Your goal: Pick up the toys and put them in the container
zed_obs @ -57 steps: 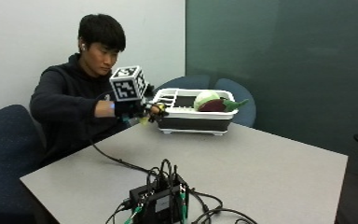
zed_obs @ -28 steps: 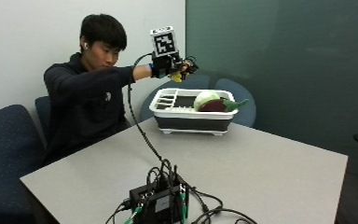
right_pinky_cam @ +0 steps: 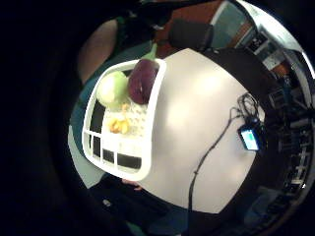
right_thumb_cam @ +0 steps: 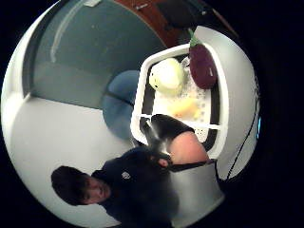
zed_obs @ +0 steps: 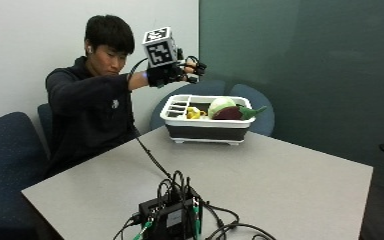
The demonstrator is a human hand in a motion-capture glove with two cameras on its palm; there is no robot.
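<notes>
The gloved right hand (zed_obs: pixel 172 72) is held high in the air, above and toward ten o'clock of the white container (zed_obs: pixel 207 134), with open air seen between hand and rim. The fingers (zed_obs: pixel 193 69) appear loosely curled with nothing between them, though the outside view is too small for certainty. The container is set near the far edge of the counter (zed_obs: pixel 278 175), at about twelve o'clock from the cable box (zed_obs: pixel 169 215) that sits by the near edge; a broad bare stretch of counter lies between the two. Inside the container three toys are seen: a purple eggplant (right_pinky_cam: pixel 141 81) against the far end wall, a pale green cabbage (right_pinky_cam: pixel 112 88) touching it, and a small yellow toy (right_pinky_cam: pixel 119 125) on the perforated floor nearer the slotted end. A dark strip of the container's base is left uncovered beside the cabbage. Against the picture from half a second ago, the hand is found at much the same height, shifted slightly toward the container; the container and its toys are unmoved.
</notes>
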